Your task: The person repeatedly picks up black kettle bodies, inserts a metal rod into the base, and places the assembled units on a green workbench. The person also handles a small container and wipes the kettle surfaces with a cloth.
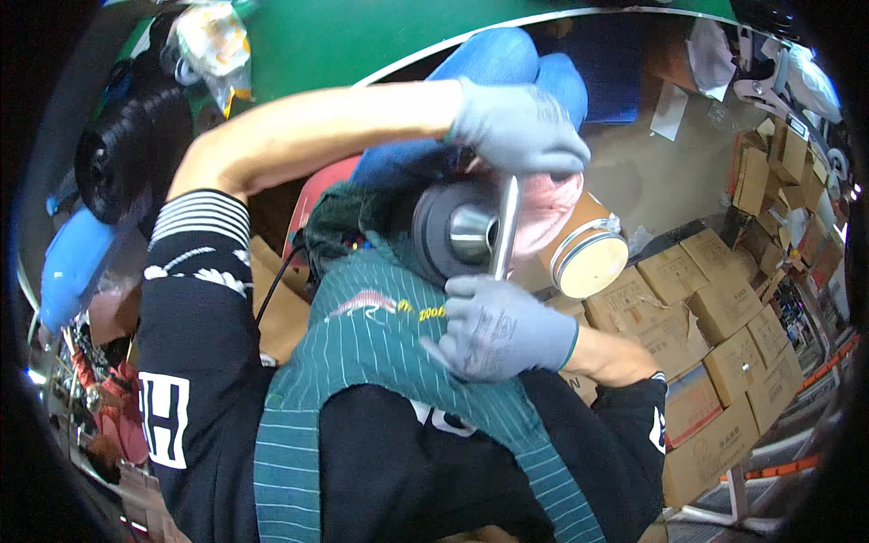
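Note:
A slim shiny metal rod (508,226) stands nearly upright between my two gloved hands. My right hand (502,330), in a grey glove, has its fingers curled round the rod's lower end. At the upper end is my left hand (520,131), also grey-gloved, its fingers bent downward; what lies inside them is hidden. Just left of the rod sits a dark grey round device (436,237) with a shiny metal cup-shaped part (472,232) facing the rod. Pink cloth (552,213) shows behind the rod, below my left hand.
A round drum with a cream lid (593,264) stands to the right of the pink cloth. Stacked cardboard boxes (715,312) fill the right side. A green surface (317,45) curves across the far side. Black rolled material (127,163) and a blue bag (77,262) lie left.

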`<action>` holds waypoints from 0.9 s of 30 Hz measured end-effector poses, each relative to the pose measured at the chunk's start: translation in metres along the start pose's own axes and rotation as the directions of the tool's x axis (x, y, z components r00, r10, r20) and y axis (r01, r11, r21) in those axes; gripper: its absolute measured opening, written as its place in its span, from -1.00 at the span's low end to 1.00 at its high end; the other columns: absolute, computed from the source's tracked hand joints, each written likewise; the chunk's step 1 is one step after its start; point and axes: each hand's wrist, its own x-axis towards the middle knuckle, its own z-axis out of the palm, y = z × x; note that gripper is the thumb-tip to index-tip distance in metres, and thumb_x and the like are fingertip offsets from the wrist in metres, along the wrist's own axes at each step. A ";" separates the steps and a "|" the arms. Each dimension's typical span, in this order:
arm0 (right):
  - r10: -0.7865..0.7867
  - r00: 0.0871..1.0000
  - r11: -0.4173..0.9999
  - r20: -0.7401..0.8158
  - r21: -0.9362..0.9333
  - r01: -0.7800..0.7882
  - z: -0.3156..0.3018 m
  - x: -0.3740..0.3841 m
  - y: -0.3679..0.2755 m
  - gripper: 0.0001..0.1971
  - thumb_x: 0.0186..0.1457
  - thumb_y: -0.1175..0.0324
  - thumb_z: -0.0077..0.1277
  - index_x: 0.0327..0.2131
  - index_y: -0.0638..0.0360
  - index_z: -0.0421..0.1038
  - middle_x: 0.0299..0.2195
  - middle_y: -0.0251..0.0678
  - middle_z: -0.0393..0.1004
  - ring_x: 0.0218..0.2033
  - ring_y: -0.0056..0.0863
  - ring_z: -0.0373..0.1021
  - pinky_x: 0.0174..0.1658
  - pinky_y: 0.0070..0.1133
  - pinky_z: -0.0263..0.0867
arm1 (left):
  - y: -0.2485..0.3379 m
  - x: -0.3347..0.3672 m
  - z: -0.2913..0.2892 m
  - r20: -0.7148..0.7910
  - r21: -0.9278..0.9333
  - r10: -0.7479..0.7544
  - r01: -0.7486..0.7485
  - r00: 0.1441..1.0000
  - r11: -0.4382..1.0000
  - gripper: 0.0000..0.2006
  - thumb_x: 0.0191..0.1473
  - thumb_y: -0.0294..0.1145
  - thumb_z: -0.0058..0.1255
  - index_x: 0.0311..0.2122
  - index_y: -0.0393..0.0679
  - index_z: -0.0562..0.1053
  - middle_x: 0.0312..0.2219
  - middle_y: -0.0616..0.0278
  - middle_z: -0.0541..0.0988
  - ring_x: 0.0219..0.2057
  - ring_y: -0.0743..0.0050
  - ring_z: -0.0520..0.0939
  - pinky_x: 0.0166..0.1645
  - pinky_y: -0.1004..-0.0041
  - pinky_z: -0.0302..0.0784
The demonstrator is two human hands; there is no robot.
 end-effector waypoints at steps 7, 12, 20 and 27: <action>0.012 0.969 1.000 -0.246 -0.005 -0.014 0.000 0.042 0.027 -0.73 0.06 0.22 0.21 -0.65 -0.04 0.44 -0.71 -0.52 0.32 -0.62 -0.49 0.33 -0.41 -0.49 0.32 | -0.039 0.024 0.019 -0.011 -0.097 0.101 -0.102 0.995 0.990 -0.69 0.35 -0.19 -0.14 -0.19 -0.12 0.61 -0.22 0.02 0.70 -0.15 -0.04 0.69 0.04 0.08 0.54; 0.098 0.938 0.985 -0.334 0.169 -0.042 -0.007 0.019 0.014 -0.61 0.10 0.10 0.23 -0.71 -0.04 0.41 -0.73 -0.43 0.30 -0.61 -0.41 0.39 -0.43 -0.44 0.36 | -0.020 0.019 0.006 0.255 -0.141 -0.190 0.231 0.948 0.963 -0.70 0.34 -0.22 -0.07 -0.01 -0.06 0.64 -0.23 0.13 0.70 -0.18 0.17 0.69 0.03 0.21 0.54; 0.045 0.857 0.994 -0.513 0.110 0.013 0.010 -0.023 0.004 -0.75 0.02 0.17 0.34 -0.34 0.15 0.65 -0.48 -0.36 0.51 -0.26 -0.32 0.55 0.11 -0.14 0.51 | -0.016 0.009 -0.003 0.160 -0.340 -0.190 0.235 0.969 0.911 -0.42 0.48 0.06 -0.14 -0.24 -0.24 0.74 -0.59 0.30 0.54 -0.52 0.53 0.43 -0.36 0.45 0.40; 0.278 0.308 0.919 -0.910 0.158 -0.362 0.046 -0.066 -0.017 -0.32 0.01 0.18 0.34 0.22 0.18 0.48 0.30 0.03 0.40 0.36 0.10 0.28 0.44 -0.05 0.09 | -0.001 -0.097 -0.064 -0.142 -0.428 -0.614 0.511 0.777 0.745 -0.55 0.42 -0.01 -0.13 0.00 -0.15 0.64 -0.59 0.50 0.43 -0.57 0.78 0.38 -0.46 0.65 0.24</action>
